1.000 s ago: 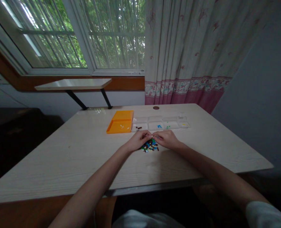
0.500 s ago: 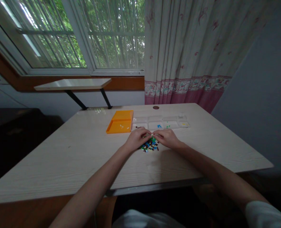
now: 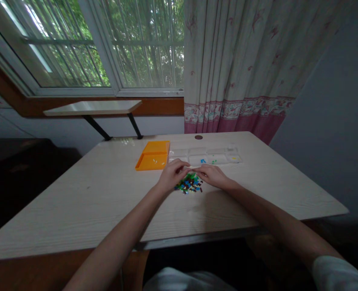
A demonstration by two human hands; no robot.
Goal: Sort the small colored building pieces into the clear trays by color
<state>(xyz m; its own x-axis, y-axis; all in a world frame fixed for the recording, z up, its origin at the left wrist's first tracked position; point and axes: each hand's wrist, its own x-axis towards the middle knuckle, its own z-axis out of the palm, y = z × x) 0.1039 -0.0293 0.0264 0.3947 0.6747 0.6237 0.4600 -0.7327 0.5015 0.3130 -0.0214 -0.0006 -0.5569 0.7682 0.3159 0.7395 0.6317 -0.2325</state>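
Observation:
A pile of small pieces in blue, green, brown and pale yellow (image 3: 189, 184) lies on the table. My left hand (image 3: 173, 174) hovers over the pile's upper left edge with bent fingers, thumb and index fingertips close together. From the right, my right hand (image 3: 213, 176) reaches in with its fingers pressed together. The fingertips of both hands almost meet just above the pile, and what they pinch is too small to make out. Just behind my hands lies a clear divided tray (image 3: 197, 151). Small blue pieces (image 3: 203, 161), green pieces (image 3: 214, 161) and yellow pieces (image 3: 234, 158) sit in separate compartments.
An orange tray (image 3: 147, 155) with a few pale pieces stands left of the clear one. A raised shelf (image 3: 94, 107) on black legs rises at the table's back left. A round dark cable hole (image 3: 199, 137) is near the back edge. Beyond hangs a curtain (image 3: 233, 81).
My left hand has shifted slightly left and up, uncovering more of the pile. My right hand has barely moved. The trays are unchanged in place.

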